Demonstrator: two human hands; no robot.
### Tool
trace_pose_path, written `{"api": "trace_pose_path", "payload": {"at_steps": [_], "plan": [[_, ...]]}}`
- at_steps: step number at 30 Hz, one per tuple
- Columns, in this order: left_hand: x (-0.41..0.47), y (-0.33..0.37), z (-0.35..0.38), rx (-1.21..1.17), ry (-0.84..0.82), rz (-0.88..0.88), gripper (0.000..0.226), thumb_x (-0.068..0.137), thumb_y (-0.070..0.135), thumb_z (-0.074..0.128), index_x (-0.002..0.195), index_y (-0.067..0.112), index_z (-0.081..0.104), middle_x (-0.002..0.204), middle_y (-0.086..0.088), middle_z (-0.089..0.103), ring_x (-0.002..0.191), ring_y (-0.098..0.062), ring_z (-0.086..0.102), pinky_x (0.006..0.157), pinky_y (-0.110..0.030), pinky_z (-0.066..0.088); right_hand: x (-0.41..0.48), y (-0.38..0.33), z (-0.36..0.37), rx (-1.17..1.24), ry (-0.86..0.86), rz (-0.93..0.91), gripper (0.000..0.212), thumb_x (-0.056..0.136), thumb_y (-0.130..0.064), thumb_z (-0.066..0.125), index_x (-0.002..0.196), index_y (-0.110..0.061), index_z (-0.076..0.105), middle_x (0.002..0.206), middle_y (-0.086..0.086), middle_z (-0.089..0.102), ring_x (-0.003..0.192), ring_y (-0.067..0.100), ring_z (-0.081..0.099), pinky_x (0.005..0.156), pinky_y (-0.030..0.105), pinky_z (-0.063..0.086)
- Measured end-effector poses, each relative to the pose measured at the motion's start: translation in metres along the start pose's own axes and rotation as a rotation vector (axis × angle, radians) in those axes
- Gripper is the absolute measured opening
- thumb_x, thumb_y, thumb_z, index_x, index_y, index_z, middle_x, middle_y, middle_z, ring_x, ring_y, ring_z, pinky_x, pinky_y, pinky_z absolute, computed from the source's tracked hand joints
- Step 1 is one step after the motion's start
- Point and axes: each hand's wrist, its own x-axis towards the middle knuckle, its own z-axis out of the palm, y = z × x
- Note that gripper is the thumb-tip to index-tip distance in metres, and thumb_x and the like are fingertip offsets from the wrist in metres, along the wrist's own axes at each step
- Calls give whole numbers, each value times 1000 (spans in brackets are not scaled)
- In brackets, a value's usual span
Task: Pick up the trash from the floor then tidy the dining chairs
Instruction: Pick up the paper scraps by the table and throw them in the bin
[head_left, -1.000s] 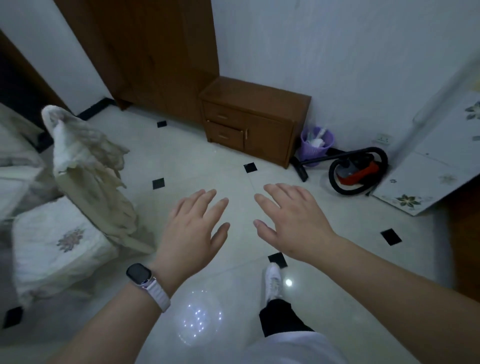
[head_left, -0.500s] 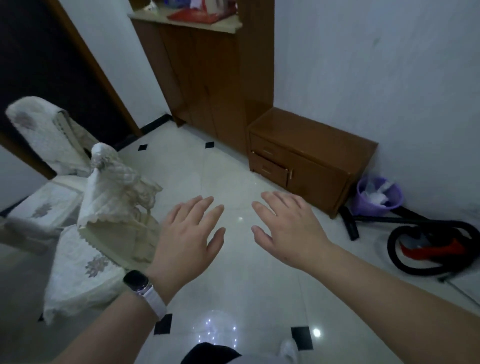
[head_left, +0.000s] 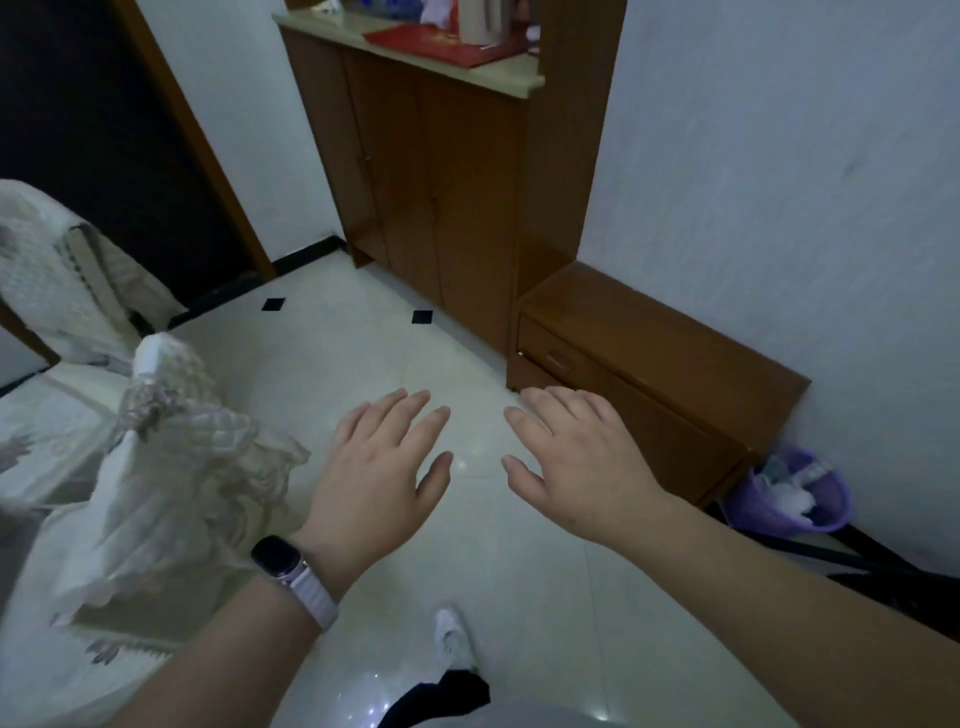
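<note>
Two dining chairs in cream lace covers stand at the left of the frame: the nearer chair (head_left: 171, 483) at lower left, the farther chair (head_left: 57, 270) above it, by the dark doorway. At centre, the left hand (head_left: 374, 483) and right hand (head_left: 576, 467) hover side by side over the tiled floor (head_left: 337, 338), palms down, fingers straight, holding nothing. One purple waste bin (head_left: 795, 499) with white scraps inside sits at the right edge, beside one low wooden cabinet (head_left: 649, 353).

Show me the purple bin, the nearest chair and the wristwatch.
purple bin (head_left: 774, 517), head view, on its front wall.
nearest chair (head_left: 171, 478), head view, on the cloth-covered backrest.
wristwatch (head_left: 276, 557), head view, on its dark face.
</note>
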Motion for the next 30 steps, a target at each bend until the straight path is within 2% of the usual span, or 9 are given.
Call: {"api": "trace_pose_path", "payload": {"at_steps": [8, 12, 16, 21, 26, 30], "plan": [[110, -120, 33, -14, 9, -39, 41, 91, 38, 53, 122, 15, 65, 129, -8, 63, 122, -31, 56, 99, -46, 43, 168, 15, 20, -42, -26, -39, 48, 92, -48, 44, 124, -17, 62, 126, 6, 60, 118, 27, 54, 98, 45, 41], [146, -163, 45, -8, 5, -88, 41, 91, 36, 53, 123, 13, 65, 128, -9, 64, 122, -32, 56, 98, -45, 44, 236, 20, 34, -6, 11, -82, 46, 91, -46, 47, 121, -16, 64, 125, 7, 61, 116, 26, 55, 97, 44, 42], [176, -202, 69, 27, -35, -140, 42, 92, 38, 50, 123, 14, 66, 129, -8, 64, 123, -30, 56, 101, -44, 40, 298, 35, 65, 18, -25, -125, 47, 92, -48, 44, 123, -17, 63, 126, 5, 61, 115, 25, 54, 97, 42, 40], [241, -248, 105, 96, -73, -117, 41, 91, 36, 52, 122, 13, 67, 129, -9, 64, 122, -30, 57, 100, -41, 37, 384, 67, 112, 108, 44, -183, 47, 90, -46, 47, 119, -14, 65, 121, 8, 62, 110, 28, 56, 92, 42, 43], [338, -280, 131, 183, -168, -232, 45, 91, 38, 54, 130, 16, 62, 136, -8, 60, 128, -30, 53, 102, -43, 40, 479, 127, 136, 124, 27, -205, 47, 90, -48, 45, 119, -15, 64, 122, 8, 62, 111, 28, 56, 95, 44, 42], [393, -304, 147, 229, -151, -276, 47, 92, 40, 50, 132, 17, 60, 137, -8, 59, 129, -29, 52, 102, -45, 41, 546, 168, 143, 128, 5, -237, 48, 91, -50, 43, 123, -18, 62, 127, 5, 59, 116, 26, 53, 100, 44, 38]]}}
